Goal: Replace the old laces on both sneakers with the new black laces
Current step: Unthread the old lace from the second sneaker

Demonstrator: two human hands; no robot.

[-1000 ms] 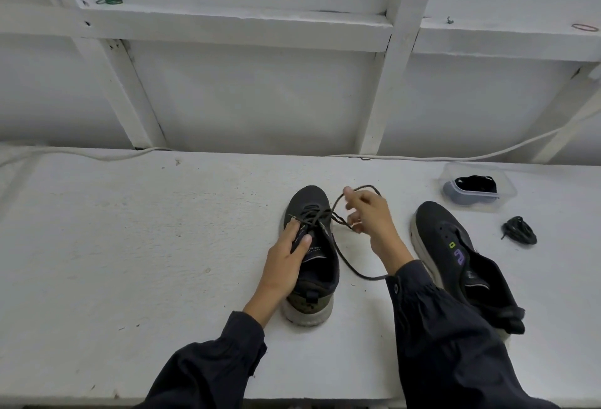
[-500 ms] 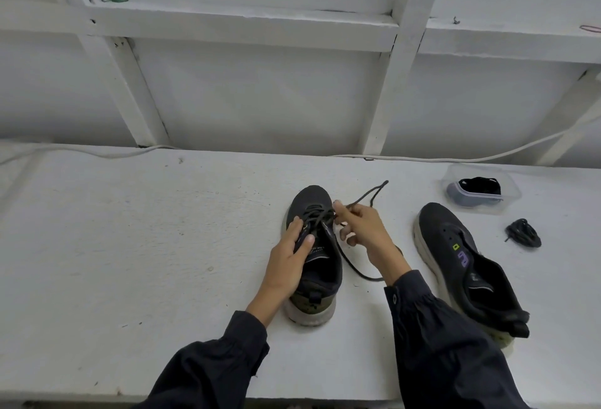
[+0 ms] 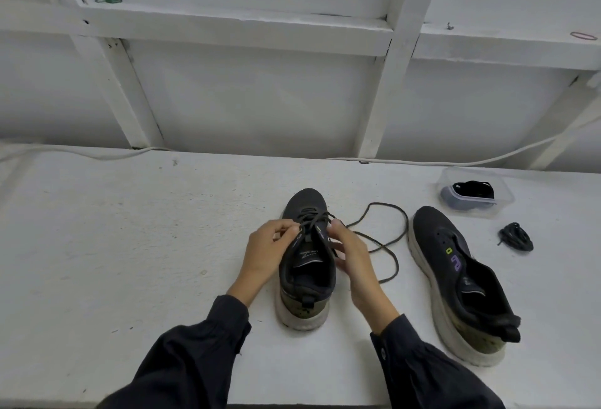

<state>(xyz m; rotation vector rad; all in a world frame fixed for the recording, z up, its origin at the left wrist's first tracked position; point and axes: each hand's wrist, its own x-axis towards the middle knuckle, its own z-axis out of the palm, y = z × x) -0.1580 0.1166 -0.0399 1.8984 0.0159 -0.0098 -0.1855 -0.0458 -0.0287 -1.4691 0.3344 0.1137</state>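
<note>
A dark sneaker (image 3: 307, 265) stands upright in the middle of the white table (image 3: 130, 246), toe pointing away from me. Its dark lace (image 3: 387, 239) is partly threaded near the toe, and the loose length curls on the table to the right. My left hand (image 3: 266, 251) grips the shoe's left side at the eyelets, fingertips pinching the lace. My right hand (image 3: 353, 257) pinches the lace at the right eyelets. A second dark sneaker (image 3: 461, 282) without a lace lies at the right.
A clear plastic box (image 3: 476, 192) holding black laces sits at the back right. A bundled black lace (image 3: 517, 237) lies on the table beside it. A white cable (image 3: 455, 161) runs along the wall at the table's back edge.
My right hand came down from holding the lace up and now sits at the shoe's right eyelets. The loose lace dropped onto the table. My left hand slid forward to the eyelets.
</note>
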